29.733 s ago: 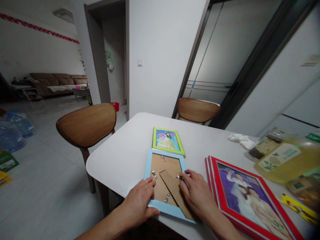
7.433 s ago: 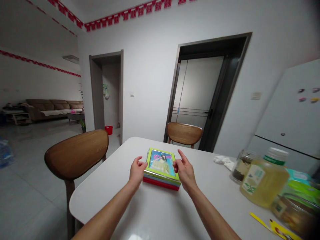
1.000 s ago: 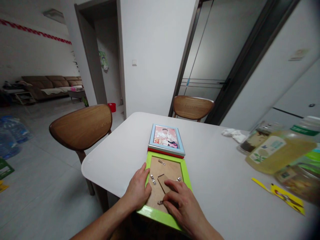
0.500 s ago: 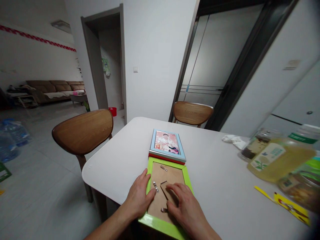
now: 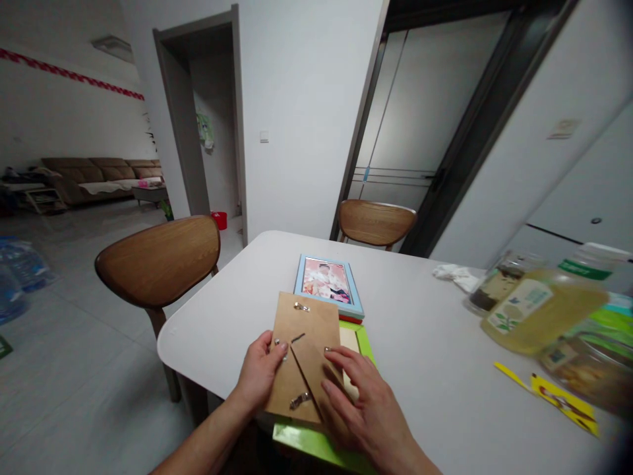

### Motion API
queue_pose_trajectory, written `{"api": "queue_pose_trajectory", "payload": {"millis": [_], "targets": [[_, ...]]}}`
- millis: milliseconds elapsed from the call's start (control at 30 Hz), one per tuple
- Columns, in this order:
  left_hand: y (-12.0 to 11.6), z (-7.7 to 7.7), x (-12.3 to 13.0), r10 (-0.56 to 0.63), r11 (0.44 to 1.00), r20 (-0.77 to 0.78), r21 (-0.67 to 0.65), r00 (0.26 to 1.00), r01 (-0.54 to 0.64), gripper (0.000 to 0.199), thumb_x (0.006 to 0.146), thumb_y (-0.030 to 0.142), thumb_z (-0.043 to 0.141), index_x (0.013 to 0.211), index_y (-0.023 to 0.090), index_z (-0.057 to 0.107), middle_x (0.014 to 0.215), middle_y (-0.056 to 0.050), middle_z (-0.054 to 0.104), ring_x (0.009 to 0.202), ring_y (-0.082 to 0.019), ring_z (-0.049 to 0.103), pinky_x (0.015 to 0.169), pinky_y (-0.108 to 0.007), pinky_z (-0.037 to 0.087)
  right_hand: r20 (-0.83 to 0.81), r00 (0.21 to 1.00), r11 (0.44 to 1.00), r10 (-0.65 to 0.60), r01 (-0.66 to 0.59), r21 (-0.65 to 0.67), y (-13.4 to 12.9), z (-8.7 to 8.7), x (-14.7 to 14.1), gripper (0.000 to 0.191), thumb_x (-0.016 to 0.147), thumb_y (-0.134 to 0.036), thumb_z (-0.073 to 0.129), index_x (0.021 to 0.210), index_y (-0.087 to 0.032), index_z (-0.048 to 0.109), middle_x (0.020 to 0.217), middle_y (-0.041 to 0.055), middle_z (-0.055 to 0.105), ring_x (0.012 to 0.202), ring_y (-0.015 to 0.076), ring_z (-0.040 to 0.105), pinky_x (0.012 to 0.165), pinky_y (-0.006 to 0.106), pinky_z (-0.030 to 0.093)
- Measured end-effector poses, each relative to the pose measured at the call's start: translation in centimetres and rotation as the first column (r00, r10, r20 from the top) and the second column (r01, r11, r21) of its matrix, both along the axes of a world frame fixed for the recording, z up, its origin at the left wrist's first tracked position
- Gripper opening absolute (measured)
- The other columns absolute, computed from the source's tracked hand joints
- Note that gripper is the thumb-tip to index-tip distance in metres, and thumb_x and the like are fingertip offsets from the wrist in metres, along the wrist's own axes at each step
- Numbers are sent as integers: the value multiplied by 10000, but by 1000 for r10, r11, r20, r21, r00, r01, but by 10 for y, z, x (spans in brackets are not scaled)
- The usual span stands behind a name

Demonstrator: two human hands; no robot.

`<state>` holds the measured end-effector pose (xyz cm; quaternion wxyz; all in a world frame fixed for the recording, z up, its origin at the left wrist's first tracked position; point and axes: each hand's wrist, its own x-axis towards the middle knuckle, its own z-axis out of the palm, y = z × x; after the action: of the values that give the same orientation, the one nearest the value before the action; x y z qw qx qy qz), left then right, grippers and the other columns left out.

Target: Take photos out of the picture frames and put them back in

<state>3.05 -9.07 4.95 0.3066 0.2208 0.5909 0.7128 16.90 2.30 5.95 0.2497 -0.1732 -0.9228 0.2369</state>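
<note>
A brown backing board [image 5: 287, 379] with several metal clips is raised over a green picture frame [image 5: 297, 441], slightly tilted and shifted to its left. My left hand [image 5: 258, 369] grips the board's left edge, thumb on top. My right hand [image 5: 368, 402] is at the board's right side, fingers apart and curved beside a clip; whether it presses on the board is hard to tell. A pale surface shows inside the green frame, right of the board. Behind it lies a blue frame [image 5: 357, 290] with a photo, stacked on something red.
At the right of the white table [image 5: 425, 343] stand a bottle of yellow liquid [image 5: 568, 303], jars [image 5: 504, 280] and a yellow item [image 5: 564, 406]. A crumpled tissue [image 5: 455, 276] lies behind them. Wooden chairs [image 5: 163, 260] stand at the left and far side.
The brown board has come up out of the green frame and moved left, held by my left hand. My right hand has stayed near the board's right side.
</note>
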Motion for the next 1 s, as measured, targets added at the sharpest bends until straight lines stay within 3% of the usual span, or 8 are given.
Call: {"api": "queue_pose_trajectory", "payload": {"millis": [267, 433, 567, 633, 700, 800, 867, 1000], "targets": [[-51, -3, -61, 18, 966, -45, -258, 999, -29, 331, 631, 388, 565, 836, 131, 524, 612, 0, 616, 524, -163, 576, 490, -245, 431, 276, 898, 940, -341, 326, 103, 42, -33, 20, 395, 730, -344, 409, 1043, -130, 523, 1001, 130, 538, 913, 241, 507, 774, 372, 403], [-68, -8, -88, 81, 920, -208, -362, 975, -154, 399, 617, 316, 583, 961, 127, 510, 674, -14, 608, 640, -211, 590, 577, -299, 446, 336, 857, 918, -391, 391, 70, 50, -32, 18, 494, 711, -251, 375, 1184, -108, 386, 984, 140, 562, 813, 232, 557, 673, 346, 405], [-61, -5, -78, 161, 834, -619, -331, 769, -441, 493, 609, 257, 572, 1076, 139, 467, 1020, -83, 544, 974, -261, 500, 854, -385, 366, 297, 868, 872, -398, 458, -173, 56, -25, 21, 594, 663, -258, 418, 1227, -106, 314, 740, 65, 597, 668, 211, 570, 623, 328, 408], [-51, -2, -53, 78, 857, -721, -304, 688, -415, 457, 655, 247, 522, 1096, 147, 458, 1121, -95, 494, 1061, -245, 446, 918, -381, 326, 227, 904, 763, -362, 428, -484, 53, -19, 24, 638, 665, -268, 422, 1261, -133, 240, 660, 21, 585, 576, 185, 564, 572, 308, 421], [-39, 3, -18, -74, 915, -714, -326, 696, -237, 456, 677, 225, 512, 1124, 170, 441, 1165, -89, 479, 1097, -227, 420, 946, -367, 311, 124, 942, 526, -313, 280, -803, 47, -12, 27, 656, 676, -272, 422, 1281, -183, 186, 658, 4, 596, 522, 166, 562, 534, 293, 432], [-19, 8, 37, -305, 929, -716, -368, 629, 31, 568, 668, 243, 564, 1199, 179, 372, 1270, -104, 387, 1165, -241, 343, 977, -378, 280, -9, 951, 186, -309, 51, -981, 33, 2, 31, 691, 659, -261, 474, 1283, -260, 176, 706, -6, 626, 526, 162, 579, 543, 300, 447], [-4, 9, 64, -381, 923, -770, -351, 511, 160, 652, 626, 322, 625, 1198, 139, 373, 1295, -146, 339, 1168, -287, 322, 968, -412, 284, -49, 944, 120, -327, -10, -993, 26, 11, 32, 740, 633, -252, 538, 1280, -288, 181, 723, -11, 635, 546, 167, 588, 562, 311, 451], [17, 14, 85, -347, 934, -887, -299, 304, 195, 589, 616, 265, 595, 1152, 100, 414, 1130, -172, 478, 998, -302, 456, 846, -429, 393, -101, 942, 174, -319, -47, -984, 19, 20, 31, 793, 615, -300, 616, 1280, -294, 185, 672, -27, 621, 529, 151, 570, 548, 291, 441]]}}
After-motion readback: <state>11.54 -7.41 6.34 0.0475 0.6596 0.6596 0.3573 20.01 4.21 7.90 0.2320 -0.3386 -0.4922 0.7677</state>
